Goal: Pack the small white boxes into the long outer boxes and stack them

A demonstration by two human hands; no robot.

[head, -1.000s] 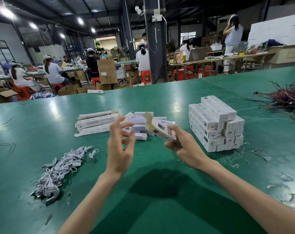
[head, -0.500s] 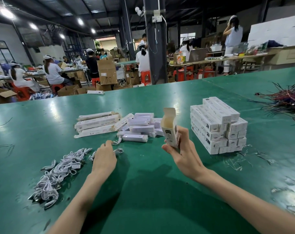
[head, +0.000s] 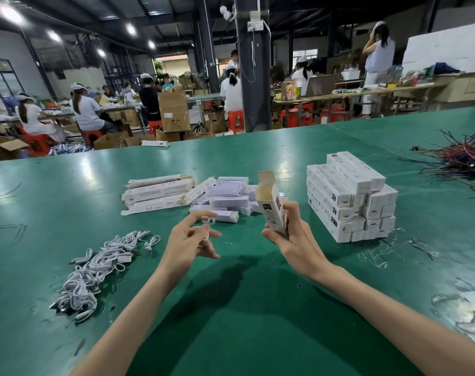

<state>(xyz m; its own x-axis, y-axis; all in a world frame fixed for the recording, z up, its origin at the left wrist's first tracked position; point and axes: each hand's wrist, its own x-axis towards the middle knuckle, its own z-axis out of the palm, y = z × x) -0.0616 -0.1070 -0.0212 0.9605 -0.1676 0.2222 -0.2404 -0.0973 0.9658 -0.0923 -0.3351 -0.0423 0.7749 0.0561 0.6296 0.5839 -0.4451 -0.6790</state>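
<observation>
Left hand point(head: 189, 241) now off the table point(head: 244, 308), white cable point(head: 206, 226) in grip

Left hand point(head: 188, 240) – fingertips pinched; right hand point(head: 294, 240) – fingers curled, gripping.

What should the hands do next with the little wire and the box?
Probably the left hand should carry the small white cable it pinches across to the long box and slip it in: the right hand holds that box upright, top flap open, ready.
</observation>
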